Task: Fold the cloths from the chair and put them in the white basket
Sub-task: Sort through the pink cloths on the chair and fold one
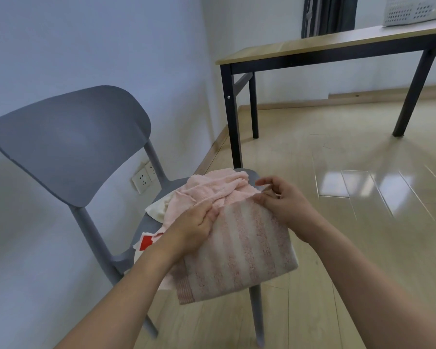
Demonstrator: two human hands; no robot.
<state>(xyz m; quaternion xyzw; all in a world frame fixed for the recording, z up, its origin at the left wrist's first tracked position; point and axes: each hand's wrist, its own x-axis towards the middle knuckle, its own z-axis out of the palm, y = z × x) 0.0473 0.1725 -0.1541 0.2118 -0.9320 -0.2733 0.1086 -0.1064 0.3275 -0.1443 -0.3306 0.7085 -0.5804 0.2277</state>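
Note:
A grey chair (71,144) stands by the wall with a pile of cloths on its seat. On top lies a pink-and-cream striped towel (239,250), hanging over the seat's front edge. My left hand (194,227) pinches its upper left edge. My right hand (280,200) pinches its upper right corner. Behind it sits a crumpled plain pink cloth (212,190), with a cream cloth (159,210) and a white cloth with a red patch (146,241) partly hidden beneath. The white basket (413,11) stands on the table at the top right.
A wooden table (325,45) with black legs stands to the right behind the chair. Wall sockets (144,178) sit low on the wall behind the chair. A dark curtain (327,15) hangs behind the table. Shiny wooden floor (350,197) spreads to the right.

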